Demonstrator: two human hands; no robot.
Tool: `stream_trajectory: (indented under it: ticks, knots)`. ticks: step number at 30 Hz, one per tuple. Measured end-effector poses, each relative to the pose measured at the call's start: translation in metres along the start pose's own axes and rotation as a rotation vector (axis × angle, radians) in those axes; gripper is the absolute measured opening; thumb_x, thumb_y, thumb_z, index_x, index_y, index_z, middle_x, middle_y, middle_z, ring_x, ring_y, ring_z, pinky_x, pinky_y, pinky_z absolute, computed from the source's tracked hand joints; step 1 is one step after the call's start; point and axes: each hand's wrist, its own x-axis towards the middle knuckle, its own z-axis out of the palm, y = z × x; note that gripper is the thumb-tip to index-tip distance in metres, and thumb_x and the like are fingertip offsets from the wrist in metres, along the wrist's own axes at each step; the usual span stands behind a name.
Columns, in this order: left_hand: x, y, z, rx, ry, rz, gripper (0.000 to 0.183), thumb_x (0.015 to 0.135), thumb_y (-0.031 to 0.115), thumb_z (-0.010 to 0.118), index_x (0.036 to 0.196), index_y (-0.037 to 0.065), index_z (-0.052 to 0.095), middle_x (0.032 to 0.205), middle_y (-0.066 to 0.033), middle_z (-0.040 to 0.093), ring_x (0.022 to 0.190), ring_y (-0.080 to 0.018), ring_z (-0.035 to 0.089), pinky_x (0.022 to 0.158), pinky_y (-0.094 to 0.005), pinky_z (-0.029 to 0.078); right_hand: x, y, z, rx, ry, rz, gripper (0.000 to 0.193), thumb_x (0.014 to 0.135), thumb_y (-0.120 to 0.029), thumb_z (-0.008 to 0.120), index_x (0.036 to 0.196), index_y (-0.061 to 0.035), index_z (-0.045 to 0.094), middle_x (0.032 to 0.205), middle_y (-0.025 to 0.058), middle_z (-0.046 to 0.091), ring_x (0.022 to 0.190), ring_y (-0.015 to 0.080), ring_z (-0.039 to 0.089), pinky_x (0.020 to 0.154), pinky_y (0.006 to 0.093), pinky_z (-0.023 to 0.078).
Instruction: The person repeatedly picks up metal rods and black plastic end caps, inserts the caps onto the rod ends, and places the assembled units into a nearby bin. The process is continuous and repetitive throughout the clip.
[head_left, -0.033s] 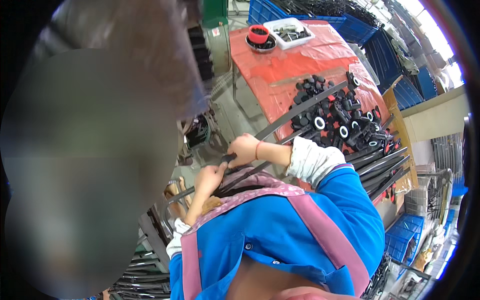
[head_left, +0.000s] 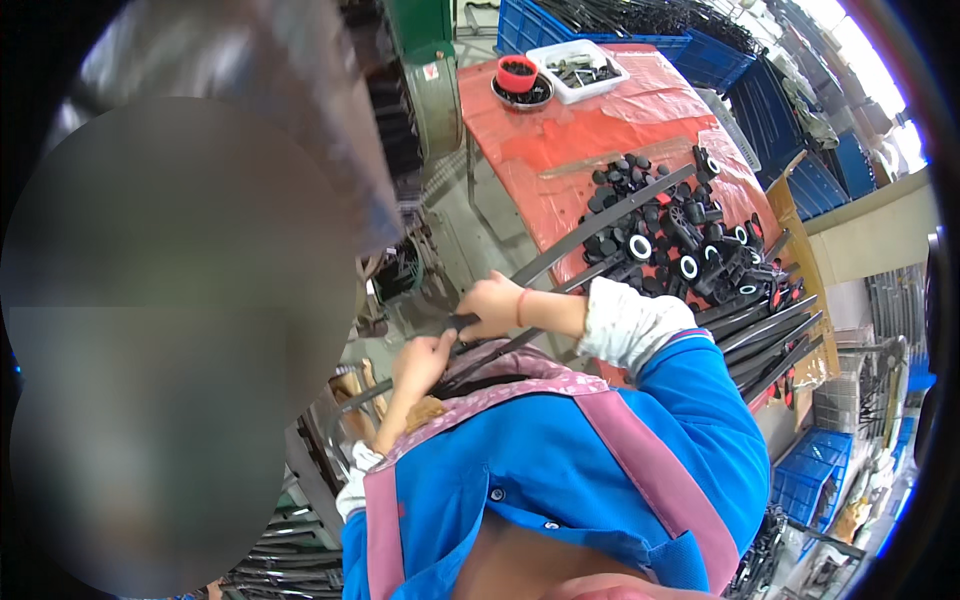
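A long dark metal tube frame [head_left: 600, 222] slants from over the table down past my lap. Its flat upper bar ends over the pile of black parts. My right hand [head_left: 488, 306] is closed round it. Just below and to the left, my left hand [head_left: 422, 362] grips the same frame, thumb against a black piece [head_left: 461, 322] between the hands, whose kind I cannot make out. A thinner dark rod [head_left: 515, 341] passes under my right wrist toward my lap. The frame's curved lower end is blurred.
A red-covered table [head_left: 560, 140] bears a heap of black plastic parts and wheels [head_left: 680, 228], a white tray [head_left: 603, 88] of small fittings and a red cup [head_left: 516, 73]. Dark tubes [head_left: 765, 335] lie at its right edge. More tubes [head_left: 285, 555] are stacked at lower left.
The frame's curved lower end beside my left forearm has shifted slightly and is now blurred. My left hand sits a little farther right; both hands keep their hold.
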Motion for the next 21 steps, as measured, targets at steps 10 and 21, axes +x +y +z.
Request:
stream_trajectory:
  ticks: [10,21]
  knots:
    - [-0.010,0.012,-0.001,-0.059,0.084,-0.028,0.063,0.094,0.059,0.043,0.081,0.003,0.069,0.077,-0.0241,0.064,0.083,-0.0433,0.064,0.070,-0.0479,0.048,-0.081,0.061,-0.020,-0.620,0.198,-0.202,0.103,0.050,-0.033,0.083,0.140,-0.0058,0.041,0.110,0.0119,0.055,0.099,0.0259,0.053,0.084,0.0348,0.043]
    - [0.010,0.096,-0.034,0.224,0.540,0.634,0.053,0.090,0.032,0.061,0.131,0.001,0.049,0.132,-0.0197,0.053,0.122,-0.0391,0.048,0.104,-0.0509,0.033,-0.126,0.202,-0.141,-0.764,0.610,-0.052,0.081,0.055,-0.022,0.075,0.129,-0.0111,0.046,0.104,0.0048,0.054,0.101,0.0234,0.055,0.090,0.0419,0.038]
